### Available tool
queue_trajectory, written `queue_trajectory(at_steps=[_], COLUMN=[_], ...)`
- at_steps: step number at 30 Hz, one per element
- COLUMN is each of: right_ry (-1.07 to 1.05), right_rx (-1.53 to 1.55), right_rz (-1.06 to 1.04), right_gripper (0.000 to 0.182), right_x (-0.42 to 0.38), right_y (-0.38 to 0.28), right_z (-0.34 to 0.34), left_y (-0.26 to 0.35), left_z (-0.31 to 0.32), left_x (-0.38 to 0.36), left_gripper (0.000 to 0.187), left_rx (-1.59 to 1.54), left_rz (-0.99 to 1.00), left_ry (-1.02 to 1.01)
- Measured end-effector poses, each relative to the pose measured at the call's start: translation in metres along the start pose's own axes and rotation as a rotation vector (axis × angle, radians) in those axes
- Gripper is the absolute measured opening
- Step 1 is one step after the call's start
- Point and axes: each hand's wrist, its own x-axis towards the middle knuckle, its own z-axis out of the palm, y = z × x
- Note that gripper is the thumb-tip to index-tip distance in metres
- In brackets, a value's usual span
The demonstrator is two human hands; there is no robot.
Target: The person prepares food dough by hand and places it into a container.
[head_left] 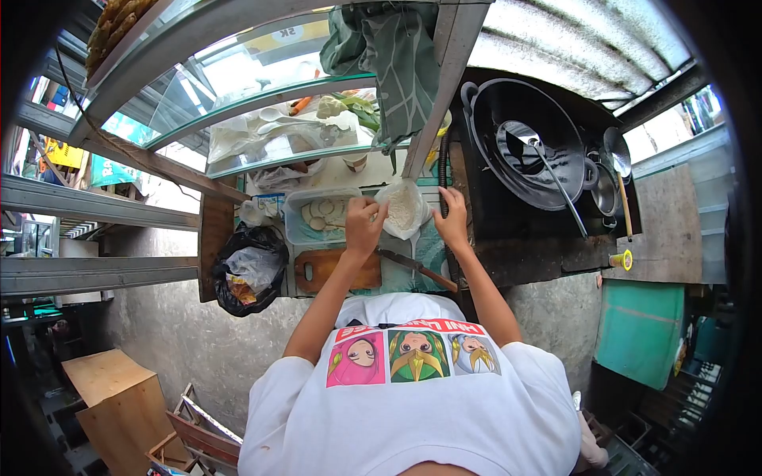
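A bag of white flour-like powder (403,208) stands open between my hands. My left hand (364,224) is at its left rim, fingers bent together; whether they pinch the rim or something small is hidden. To the right of the bag is my right hand (452,216), its fingers apart near a black hose (443,170). Left of the bag, a clear plastic tub (298,224) holds pale round pieces. Below the tub lies a brown wooden board (317,270), and a knife (417,268) rests slanting beside it.
A black wok (556,119) with a long-handled ladle (560,186) is at the right, beside a skimmer (617,152). A black plastic bag (225,262) hangs at the left edge. Glass shelves (262,103) and a green cloth (406,79) are above.
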Motion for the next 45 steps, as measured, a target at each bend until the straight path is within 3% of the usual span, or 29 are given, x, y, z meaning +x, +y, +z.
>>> queue_trajectory(at_steps=[1,2,4,5,7,8,11,13,20,24,34,37,41,45], right_ry=[-0.016,-0.018,-0.394,-0.454,-0.575,-0.694,-0.769,-0.734,-0.663,-0.561,-0.774,-0.825,-0.709,-0.602], right_rx=[0.179,0.178,-0.083,-0.175,-0.224,-0.273,-0.375,-0.417,-0.464,-0.469,-0.388,-0.268,-0.286,-0.408], right_rz=[0.153,0.153,0.454,0.397,0.435,0.472,0.501,0.504,0.448,0.254,0.113,0.255,0.122,-0.114], right_gripper=[0.024,0.024,0.027,0.03,0.031,0.033,0.033,0.031,0.028,0.019,0.015,0.013,0.012,0.022], right_x=[-0.003,-0.004,-0.009,-0.017,-0.037,-0.046,-0.066,-0.077,-0.075,-0.071,-0.051,-0.052,-0.065,-0.069], right_y=[0.004,0.001,-0.012,-0.008,0.0,0.002,-0.002,0.002,0.007,0.013,-0.002,-0.009,-0.006,-0.007], right_z=[0.002,-0.002,-0.015,-0.012,-0.004,0.001,0.018,0.031,0.019,0.004,-0.032,-0.024,-0.002,0.001], left_y=[-0.005,-0.002,0.009,0.009,0.007,0.006,0.005,0.006,0.002,-0.003,-0.014,-0.016,-0.022,-0.024], left_z=[0.005,0.007,0.012,0.007,-0.007,-0.009,-0.006,-0.001,-0.007,-0.013,-0.026,-0.028,-0.027,-0.03], left_x=[-0.001,-0.003,-0.013,-0.016,-0.023,-0.027,-0.041,-0.051,-0.075,-0.077,-0.081,-0.084,-0.091,-0.097], left_gripper=[0.017,0.017,0.036,0.036,0.044,0.044,0.047,0.049,0.049,0.046,0.041,0.041,0.039,0.05], left_rx=[0.003,0.003,-0.437,-0.438,-0.193,-0.195,-0.378,-0.463,-0.543,-0.564,-0.556,-0.558,-0.598,-0.597], left_rz=[0.299,0.298,-0.261,-0.262,-0.402,-0.403,-0.472,-0.417,-0.492,-0.527,-0.564,-0.571,-0.627,-0.758], left_ry=[0.273,0.273,0.2,0.199,-0.063,-0.065,-0.109,0.002,-0.073,-0.099,-0.029,0.006,0.057,0.124])
